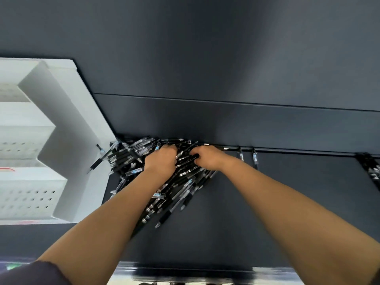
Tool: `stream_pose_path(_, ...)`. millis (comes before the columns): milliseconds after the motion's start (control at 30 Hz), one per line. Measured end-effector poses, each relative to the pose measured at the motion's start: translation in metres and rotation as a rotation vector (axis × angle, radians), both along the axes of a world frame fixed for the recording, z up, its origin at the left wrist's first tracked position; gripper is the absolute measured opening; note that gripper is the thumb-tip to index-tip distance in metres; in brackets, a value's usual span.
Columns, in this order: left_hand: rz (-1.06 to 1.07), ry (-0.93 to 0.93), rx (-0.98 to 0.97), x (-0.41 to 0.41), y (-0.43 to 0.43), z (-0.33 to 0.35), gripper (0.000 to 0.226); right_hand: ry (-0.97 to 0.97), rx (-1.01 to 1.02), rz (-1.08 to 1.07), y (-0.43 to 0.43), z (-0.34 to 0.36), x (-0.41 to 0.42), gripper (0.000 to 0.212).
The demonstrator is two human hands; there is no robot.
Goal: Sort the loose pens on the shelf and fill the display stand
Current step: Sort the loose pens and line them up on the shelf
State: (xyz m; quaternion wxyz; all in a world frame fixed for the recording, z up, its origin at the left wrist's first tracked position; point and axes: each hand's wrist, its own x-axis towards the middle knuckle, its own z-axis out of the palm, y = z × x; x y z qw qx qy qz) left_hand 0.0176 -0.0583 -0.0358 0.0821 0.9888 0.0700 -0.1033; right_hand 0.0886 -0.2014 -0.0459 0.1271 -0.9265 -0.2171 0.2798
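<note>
Both hands are down in the loose pens (174, 188), a black heap on the dark shelf (267, 202) against its back wall, just right of the white display stand (82, 124). My left hand (160, 160) has its fingers dug into the heap, and I can't tell whether they hold anything. My right hand (207, 158) has its fingers curled round pens at the top of the heap. One pen (98, 159) leans on the stand's side wall. Two single pens (241, 155) lie well to the right.

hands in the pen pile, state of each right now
Left hand: fingers curled into the pens, hold cannot be told.
Right hand: fingers curled round a few pens.
</note>
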Motion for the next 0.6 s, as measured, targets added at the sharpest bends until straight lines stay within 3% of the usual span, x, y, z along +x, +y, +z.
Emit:
stream_pose_path(300, 0.013, -0.048, -0.114, -0.008, 0.016, 0.007, 0.021, 0.13, 0.069, -0.134, 0.022, -0.006, -0.004, 0.051)
stream_pose_path(467, 0.018, -0.052, -0.189, -0.009, 0.019, 0.008, 0.021, 0.116, 0.4, -0.533, 0.021, -0.009, -0.011, 0.027)
stream_pose_path(600, 0.012, -0.065, -0.215, -0.01, 0.02, 0.011, 0.017, 0.136, 0.393, -0.558, 0.021, -0.007, -0.011, 0.012)
